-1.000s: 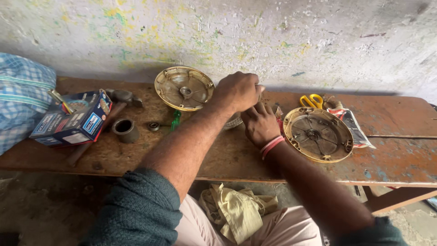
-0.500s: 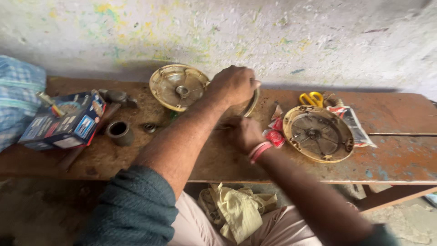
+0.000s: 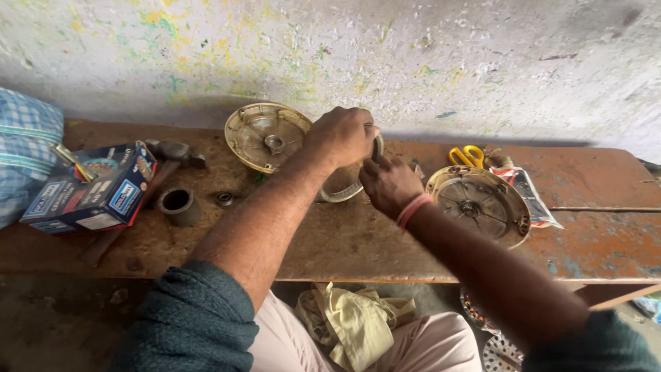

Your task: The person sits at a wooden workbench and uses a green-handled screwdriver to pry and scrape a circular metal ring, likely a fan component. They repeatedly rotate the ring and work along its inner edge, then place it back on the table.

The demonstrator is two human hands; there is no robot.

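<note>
Left hand (image 3: 344, 134) clenched over top of a pale ring part (image 3: 342, 191); right hand (image 3: 387, 182) pinches its near edge, fingers curled. Ring sits on wooden bench (image 3: 330, 241) between both hands. Step looks like fitting or prying; next needs firm, even grip. Round cover (image 3: 265, 136) left of left hand, second cover (image 3: 480, 204) right of right hand.

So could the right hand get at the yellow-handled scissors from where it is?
Probably yes. The right hand is on the ring-shaped part, and the scissors lie uncovered on the bench to its right, beside the round housing, with nothing between.
</note>
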